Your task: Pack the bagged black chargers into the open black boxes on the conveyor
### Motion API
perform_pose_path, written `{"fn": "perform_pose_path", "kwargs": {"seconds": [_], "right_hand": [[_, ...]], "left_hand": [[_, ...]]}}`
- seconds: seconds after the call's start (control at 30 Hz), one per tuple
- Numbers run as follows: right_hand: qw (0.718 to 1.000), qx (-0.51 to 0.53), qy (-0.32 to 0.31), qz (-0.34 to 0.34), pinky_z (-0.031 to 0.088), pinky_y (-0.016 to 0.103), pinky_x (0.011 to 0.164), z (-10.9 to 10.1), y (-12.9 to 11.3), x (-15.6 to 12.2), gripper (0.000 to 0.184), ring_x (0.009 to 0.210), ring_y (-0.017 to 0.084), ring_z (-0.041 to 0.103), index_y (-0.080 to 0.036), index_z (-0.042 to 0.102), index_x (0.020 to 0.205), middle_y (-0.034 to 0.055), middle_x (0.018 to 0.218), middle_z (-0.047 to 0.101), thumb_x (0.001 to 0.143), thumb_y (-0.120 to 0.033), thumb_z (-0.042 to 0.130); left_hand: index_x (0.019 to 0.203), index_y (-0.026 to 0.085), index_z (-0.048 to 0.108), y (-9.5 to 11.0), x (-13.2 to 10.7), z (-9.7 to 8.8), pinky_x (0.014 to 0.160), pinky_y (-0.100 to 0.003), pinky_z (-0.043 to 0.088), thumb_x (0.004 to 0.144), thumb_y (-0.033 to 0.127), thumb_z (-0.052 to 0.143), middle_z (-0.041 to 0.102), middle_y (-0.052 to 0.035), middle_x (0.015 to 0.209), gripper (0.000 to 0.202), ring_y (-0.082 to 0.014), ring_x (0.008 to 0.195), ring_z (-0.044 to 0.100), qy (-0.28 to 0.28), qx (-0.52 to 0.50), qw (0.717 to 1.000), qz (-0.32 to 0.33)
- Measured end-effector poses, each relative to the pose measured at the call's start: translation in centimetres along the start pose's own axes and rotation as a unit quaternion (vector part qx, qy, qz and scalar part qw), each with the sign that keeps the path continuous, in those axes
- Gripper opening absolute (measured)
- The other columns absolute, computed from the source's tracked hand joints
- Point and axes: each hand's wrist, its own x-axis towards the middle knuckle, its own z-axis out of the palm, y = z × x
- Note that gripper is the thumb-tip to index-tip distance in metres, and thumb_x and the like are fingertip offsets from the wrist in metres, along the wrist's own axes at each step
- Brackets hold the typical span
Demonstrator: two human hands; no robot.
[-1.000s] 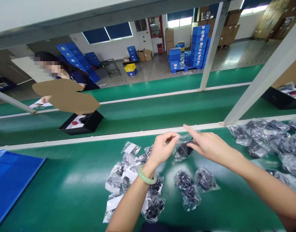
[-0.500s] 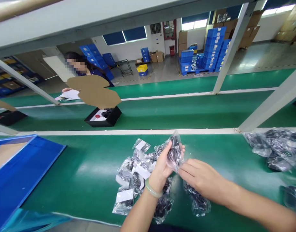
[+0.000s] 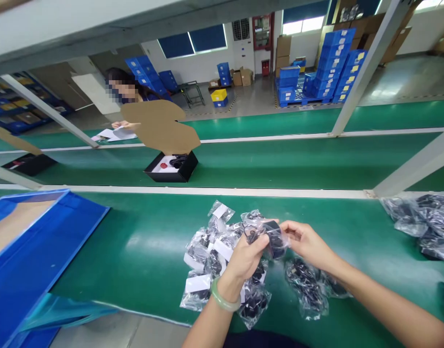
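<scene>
My left hand (image 3: 248, 253), with a pale green bangle at the wrist, is wrapped round a clear plastic bag (image 3: 277, 240) holding a black boxy part with a thin black cord. At the bag's right end, the fingers of my right hand (image 3: 304, 241) pinch the plastic. Beneath and left of my hands lies a pile of similar clear bags (image 3: 216, 261), several with white labels or papers. Another bag of black cord (image 3: 306, 289) rests on the green surface below my right hand, and one more is partly hidden by the right forearm.
A blue bin (image 3: 58, 241) stands at the left. More bagged black parts (image 3: 430, 224) lie at the right. Beyond the white rail, an open black box (image 3: 171, 170) with a brown flap sits on the green belt. A co-worker (image 3: 129, 96) handles papers opposite. Slanted posts (image 3: 414, 162) frame the bench.
The bag in my left hand has tipped from upright to lying sideways, pointing right. My right hand has moved up to the bag's right end. The whole view has shifted slightly.
</scene>
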Motion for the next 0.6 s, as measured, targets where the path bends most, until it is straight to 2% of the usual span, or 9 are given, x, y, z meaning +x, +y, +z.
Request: {"fn": "perform_pose_path", "kwargs": {"seconds": [0.03,0.13,0.2,0.27,0.33,0.43,0.5,0.6], "right_hand": [[1.000,-0.003,-0.015,-0.011,0.052,0.032,0.080,0.6,-0.1,0.2,0.009,0.088,0.022,0.064,-0.019,0.061,0.089,0.0031,0.089,0.068,0.083,-0.025,0.058],[0.997,-0.035,-0.056,-0.047,0.049,0.037,0.095,2.0,-0.8,0.6,0.032,0.110,0.023,0.059,-0.019,0.058,0.111,0.0069,0.112,0.065,0.081,-0.015,0.049],[0.991,-0.069,-0.091,-0.065,0.046,0.039,0.101,2.1,-1.3,1.0,0.043,0.119,0.022,0.054,-0.020,0.051,0.126,0.0085,0.125,0.059,0.084,-0.013,0.044],[0.980,-0.143,-0.101,-0.092,0.045,0.042,0.103,1.7,-1.5,2.1,0.042,0.122,0.022,0.051,-0.020,0.048,0.132,0.0091,0.132,0.055,0.091,-0.016,0.042],[0.955,-0.263,-0.079,-0.114,0.046,0.046,0.101,0.9,-1.0,3.7,0.033,0.117,0.024,0.054,-0.020,0.052,0.127,0.0103,0.129,0.056,0.097,-0.019,0.041],[0.885,-0.448,-0.086,-0.094,0.048,0.051,0.096,-0.3,1.4,6.7,0.029,0.111,0.029,0.057,-0.013,0.055,0.124,0.0152,0.123,0.059,0.098,-0.021,0.043],[0.851,-0.506,-0.116,-0.076,0.049,0.053,0.096,-0.7,3.5,8.3,0.036,0.114,0.033,0.056,-0.008,0.053,0.127,0.0199,0.126,0.057,0.093,-0.020,0.052],[0.837,-0.518,-0.147,-0.094,0.049,0.051,0.097,-0.8,6.4,9.7,0.053,0.118,0.035,0.054,-0.008,0.050,0.134,0.0205,0.131,0.054,0.083,-0.014,0.061]], "left_hand": [[0.104,0.017,0.071,0.0,-0.3,-0.3,0.102,-0.043,0.042,0.074,0.044,0.078,0.069,-0.0104,0.115,0.041,-0.0306,0.113,0.058,0.016,0.039,0.999,0.014],[0.109,0.019,0.069,0.5,-1.1,-1.2,0.099,-0.039,0.045,0.082,0.040,0.071,0.069,-0.0082,0.113,0.034,-0.0272,0.108,0.060,0.056,0.170,0.982,0.061],[0.104,0.019,0.071,1.5,-1.7,-2.0,0.094,-0.036,0.047,0.082,0.035,0.069,0.071,-0.0068,0.105,0.027,-0.0256,0.101,0.063,0.087,0.249,0.962,0.073],[0.093,0.019,0.073,3.0,-2.3,-3.3,0.088,-0.034,0.049,0.079,0.033,0.070,0.073,-0.0056,0.095,0.020,-0.0244,0.092,0.065,0.147,0.310,0.937,0.071],[0.085,0.018,0.073,5.1,-2.8,-5.2,0.078,-0.032,0.051,0.076,0.034,0.071,0.073,-0.0044,0.086,0.019,-0.0230,0.081,0.065,0.209,0.354,0.909,0.069],[0.082,0.017,0.073,9.0,-2.9,-8.8,0.067,-0.029,0.050,0.073,0.041,0.071,0.073,-0.0033,0.079,0.026,-0.0215,0.072,0.064,0.275,0.419,0.860,0.100],[0.078,0.016,0.072,12.0,-2.3,-11.5,0.062,-0.028,0.049,0.074,0.045,0.069,0.071,-0.0021,0.073,0.029,-0.0206,0.067,0.062,0.318,0.478,0.809,0.127],[0.070,0.017,0.069,16.8,0.1,-15.8,0.058,-0.028,0.046,0.077,0.047,0.065,0.067,-0.0008,0.064,0.032,-0.0196,0.063,0.060,0.365,0.550,0.736,0.150]]}}
